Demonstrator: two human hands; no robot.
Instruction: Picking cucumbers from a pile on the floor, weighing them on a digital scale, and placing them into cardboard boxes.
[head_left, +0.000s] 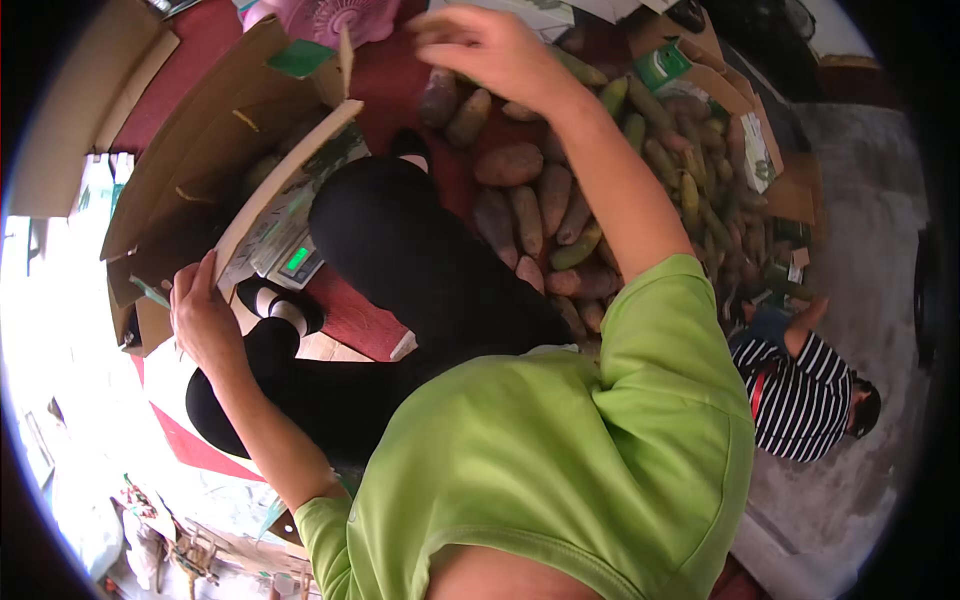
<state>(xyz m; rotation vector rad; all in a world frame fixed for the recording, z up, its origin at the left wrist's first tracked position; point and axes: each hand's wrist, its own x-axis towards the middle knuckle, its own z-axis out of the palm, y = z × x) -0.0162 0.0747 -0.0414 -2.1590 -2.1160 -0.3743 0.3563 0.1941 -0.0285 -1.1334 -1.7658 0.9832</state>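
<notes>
At the left, my left hand [205, 315] grips the near edge of an upright flap on an open cardboard box [190, 130]. Part of the box's inside is in shadow, and I cannot make out its contents. A scale with a lit green display [298, 260] sits beside the box, close to my knee. My right hand [485, 55] reaches out at the top, slightly blurred. Its fingers are stretched and hold nothing visible. Beneath and beside it lie several long, rounded brown-purple roots or fruits [510, 165], near the box's far corner.
A large heap of long green and brown produce [690, 150] spreads to the right, with another open carton [740, 110] behind it. A pink fan-like object [340, 20] stands at the top. Another person in a striped shirt [800, 400] is at the far right.
</notes>
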